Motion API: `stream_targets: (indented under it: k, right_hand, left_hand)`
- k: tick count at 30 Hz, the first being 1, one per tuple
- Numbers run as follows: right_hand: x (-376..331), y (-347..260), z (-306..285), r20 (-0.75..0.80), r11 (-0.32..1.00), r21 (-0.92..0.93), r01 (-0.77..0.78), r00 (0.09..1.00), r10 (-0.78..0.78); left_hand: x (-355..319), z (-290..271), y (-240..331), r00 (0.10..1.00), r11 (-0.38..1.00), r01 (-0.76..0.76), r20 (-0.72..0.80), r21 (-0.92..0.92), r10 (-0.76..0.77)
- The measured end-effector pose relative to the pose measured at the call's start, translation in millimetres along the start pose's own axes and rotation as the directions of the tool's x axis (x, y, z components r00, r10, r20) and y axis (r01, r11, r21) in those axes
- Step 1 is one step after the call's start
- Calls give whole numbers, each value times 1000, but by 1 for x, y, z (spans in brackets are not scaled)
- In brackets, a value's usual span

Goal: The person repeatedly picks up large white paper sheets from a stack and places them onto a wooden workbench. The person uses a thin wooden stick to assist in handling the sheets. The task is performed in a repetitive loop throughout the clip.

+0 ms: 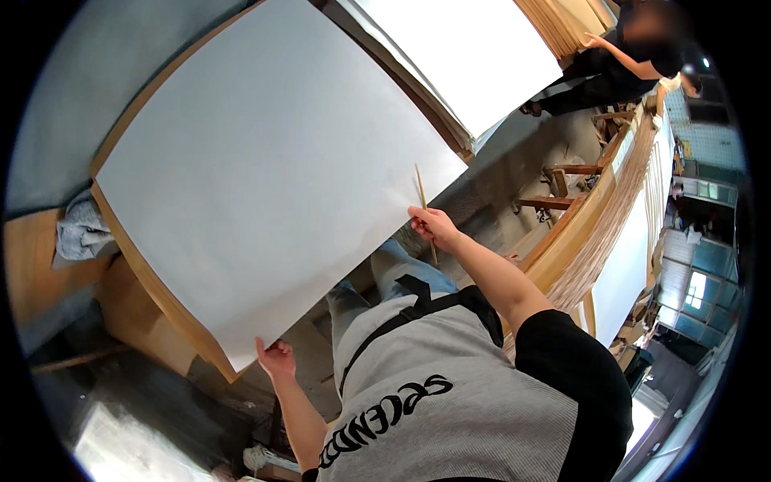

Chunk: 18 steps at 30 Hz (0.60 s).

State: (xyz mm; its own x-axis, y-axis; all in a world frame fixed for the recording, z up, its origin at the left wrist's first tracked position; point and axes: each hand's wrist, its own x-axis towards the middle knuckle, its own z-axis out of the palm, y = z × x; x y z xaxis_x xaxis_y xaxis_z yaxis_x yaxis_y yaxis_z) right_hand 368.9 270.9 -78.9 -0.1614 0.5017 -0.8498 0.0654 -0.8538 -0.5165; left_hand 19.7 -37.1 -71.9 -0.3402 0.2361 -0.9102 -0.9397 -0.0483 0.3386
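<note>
A large white sheet [265, 153] lies over a brown board stack, whose edge [152, 297] shows along its left side. My right hand [434, 227] is closed round a thin wooden stick [422, 186] at the sheet's near edge. The stick points away from me over the sheet, its other end showing below the hand. The fingertips of that hand meet the sheet's edge. By the sheet's near-left corner, my left hand [277, 356] has its thumb at the edge and its other fingers curled. It appears to pinch the sheet there; its fingertips are partly hidden.
Another white sheet stack [474, 64] stands beyond a narrow gap. At the upper right, a person in dark clothes [618, 64] stands near a long stack of wooden sheets [602, 209] on timber supports [554, 202]. A grey cloth [83, 229] lies at the left.
</note>
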Motion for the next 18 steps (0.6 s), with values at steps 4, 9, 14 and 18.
stream_targets:
  k: [4,9,14,18]
  right_hand:
    - [7,-4,10,-46,997,-67,22,999,-26]
    - [16,4,15,-99,967,-110,228,966,-239]
    - [-53,-32,12,-74,928,61,366,929,-362]
    - [-136,-76,-39,-31,857,149,493,869,-494]
  left_hand:
    - [16,-1,10,991,947,-118,-27,299,132]
    - [-24,56,68,888,716,-455,213,530,407]
    - [-84,196,115,501,332,-856,476,396,723]
    - [-201,326,105,82,91,-996,671,21,737]
